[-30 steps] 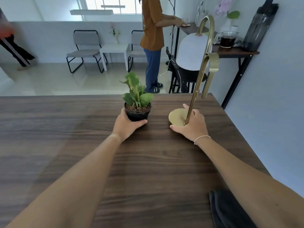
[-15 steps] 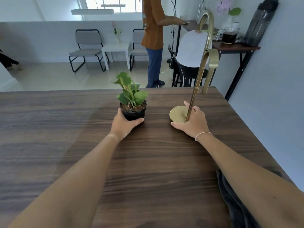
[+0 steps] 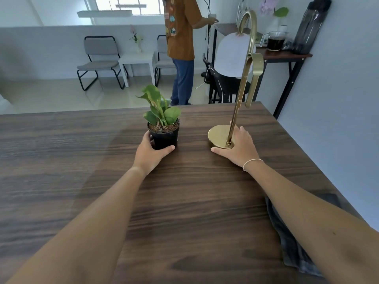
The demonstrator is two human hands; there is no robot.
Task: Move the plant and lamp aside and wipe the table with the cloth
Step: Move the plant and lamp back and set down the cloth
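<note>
Both things have slid farther away: my left hand grips the potted plant (light), my right hand holds the top-heavy lamp low.

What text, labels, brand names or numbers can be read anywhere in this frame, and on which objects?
None can be read.
Bystander's orange shirt: coloured patches down the front, too blurred to tell whether they carry words.
Black plant pot, gold lamp, dark cloth, coffee jug and dark bottle: no print visible.
</note>
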